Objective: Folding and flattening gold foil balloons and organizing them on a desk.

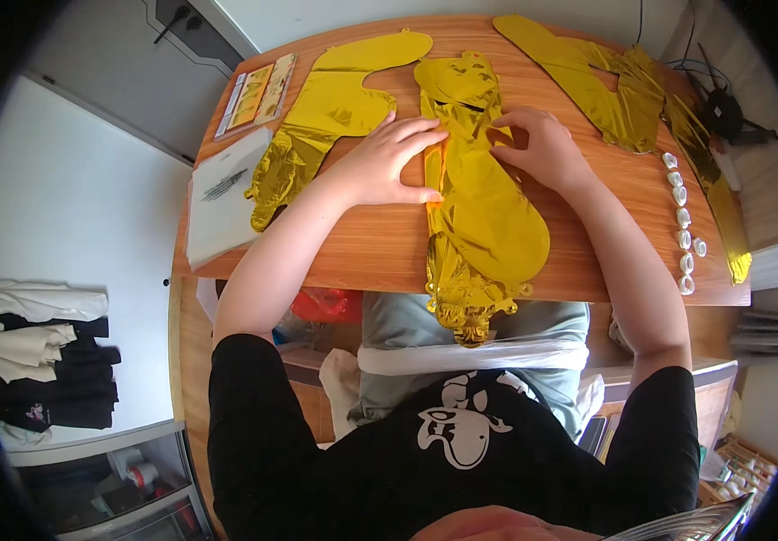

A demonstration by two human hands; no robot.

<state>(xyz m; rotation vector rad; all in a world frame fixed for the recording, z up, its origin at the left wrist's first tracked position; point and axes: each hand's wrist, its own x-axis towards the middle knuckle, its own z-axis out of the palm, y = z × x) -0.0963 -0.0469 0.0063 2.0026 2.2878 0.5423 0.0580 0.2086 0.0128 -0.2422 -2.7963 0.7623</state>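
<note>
A deflated gold foil balloon (pixel 488 203) lies lengthwise in front of me, its crumpled lower end hanging over the table's near edge. My left hand (pixel 384 162) rests against its left side with thumb and fingers spread, touching the folded foil edge. On the other side, my right hand (pixel 547 149) is arched, thumb and forefinger apart, their tips at the balloon's right edge. Another flat gold foil balloon (pixel 344 90) lies left of it. At the far right is a third gold foil balloon (pixel 619 95), with a narrow gold foil strip (pixel 713 189) beside it.
Several small white rolls (pixel 683 218) stand in a row on the right of the wooden table (pixel 362 243). A stack of clear plastic sleeves (pixel 222 203) and a printed card (pixel 258 95) lie at the left. A black object with cables (pixel 722 113) sits at the far right.
</note>
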